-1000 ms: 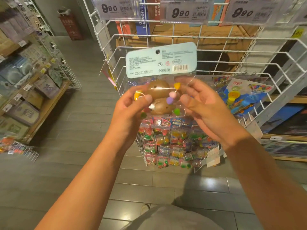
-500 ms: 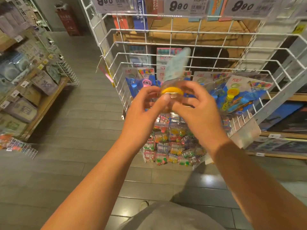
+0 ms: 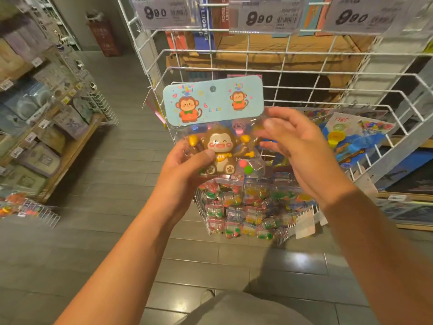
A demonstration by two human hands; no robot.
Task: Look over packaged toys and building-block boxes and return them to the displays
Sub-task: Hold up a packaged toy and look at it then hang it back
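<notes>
One packaged monkey toy (image 3: 216,146) is held up in front of the white wire display rack (image 3: 304,95), its blue header card facing the camera with two monkey pictures printed on it. Three 9.90 price tags (image 3: 262,17) hang along the rack's top. The left hand (image 3: 185,170) grips the bag's lower left, thumb pressed across the toy's front. The right hand (image 3: 302,148) hovers just beside the bag's right edge, fingers relaxed and spread, blurred; contact cannot be told.
</notes>
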